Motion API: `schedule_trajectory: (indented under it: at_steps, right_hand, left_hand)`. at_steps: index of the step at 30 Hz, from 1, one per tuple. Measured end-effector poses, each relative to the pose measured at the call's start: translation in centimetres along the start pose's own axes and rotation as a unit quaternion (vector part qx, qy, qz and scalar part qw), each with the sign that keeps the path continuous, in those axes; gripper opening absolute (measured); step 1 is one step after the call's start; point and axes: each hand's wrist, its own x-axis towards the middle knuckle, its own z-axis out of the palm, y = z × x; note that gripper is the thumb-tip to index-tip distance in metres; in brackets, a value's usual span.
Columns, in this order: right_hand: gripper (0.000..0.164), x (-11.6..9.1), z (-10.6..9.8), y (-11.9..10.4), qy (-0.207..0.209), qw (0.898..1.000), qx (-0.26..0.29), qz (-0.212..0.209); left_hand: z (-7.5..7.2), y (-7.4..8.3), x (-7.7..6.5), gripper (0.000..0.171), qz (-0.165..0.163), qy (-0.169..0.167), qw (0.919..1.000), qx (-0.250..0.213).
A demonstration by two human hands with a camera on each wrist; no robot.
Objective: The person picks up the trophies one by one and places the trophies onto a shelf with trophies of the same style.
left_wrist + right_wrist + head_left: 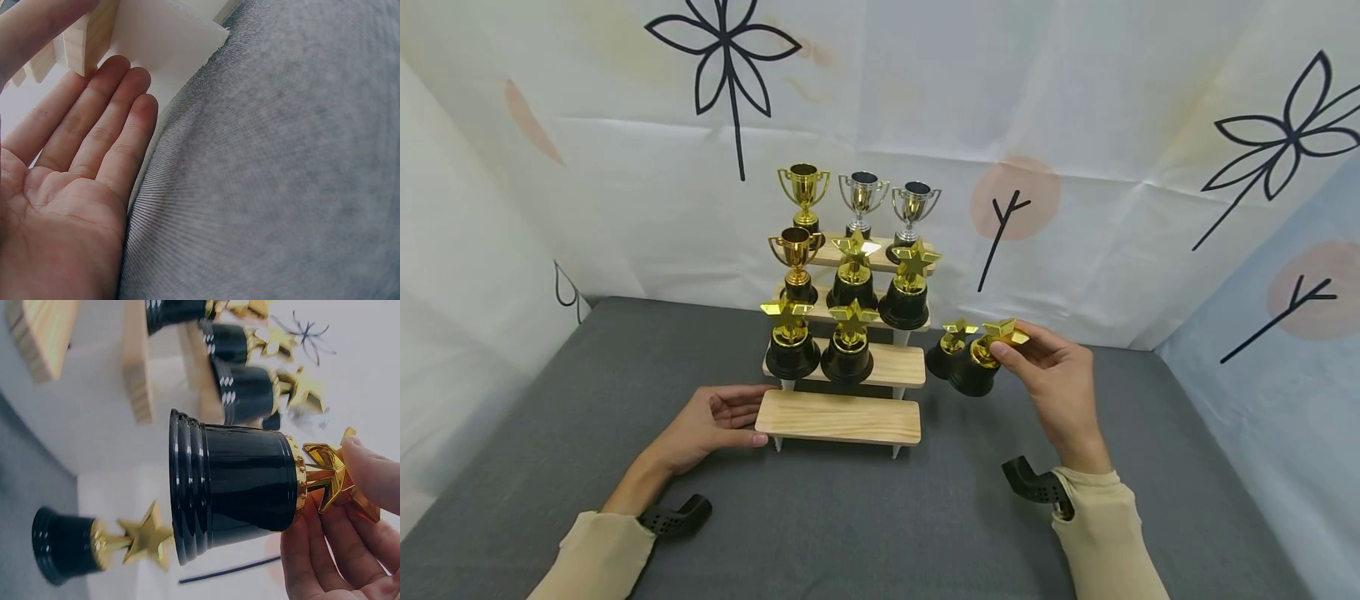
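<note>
My right hand (1060, 383) pinches the gold star of a star trophy (244, 481) between thumb and fingers. Its black base hangs tilted beside the right end of a wooden tiered stand (838, 417). Just behind it, a second star trophy (940, 360) stands upright on the table. At the stand's lower left end is my left hand (703, 425), fingers extended, thumb at the front of the lowest step. In the left wrist view those straight fingers (103, 125) lie along the stand's white side support (162, 50).
On the third step from the top stand two star trophies (847, 358). Above them are a copper-gold cup (796, 254) and two more star trophies. The top step carries a gold cup (804, 187) and two silver cups (916, 204). A patterned white cloth (1112, 250) hangs behind the grey table (955, 525).
</note>
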Motion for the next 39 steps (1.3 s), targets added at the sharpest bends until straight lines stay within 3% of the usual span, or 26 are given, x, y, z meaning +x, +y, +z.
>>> schedule_trajectory:
  at_steps: [8, 23, 39]
  right_hand:
    - [0.036, -0.8, 1.3, -1.3, -0.014, 0.999, 0.014, -0.03]
    - [0.036, -1.5, 3.4, -1.8, -0.053, 0.998, 0.019, -0.035]
    - [0.035, 0.2, 6.0, -1.2, -0.115, 0.993, 0.001, -0.017]
  left_hand:
    - [0.0, 0.0, 0.1, 0.072, -0.003, 0.003, 1.0, 0.005]
    - [-0.1, 0.0, 0.1, 0.074, -0.003, 0.002, 1.0, 0.002]
    - [0.0, 0.2, 0.1, 0.074, -0.006, 0.005, 1.0, 0.005]
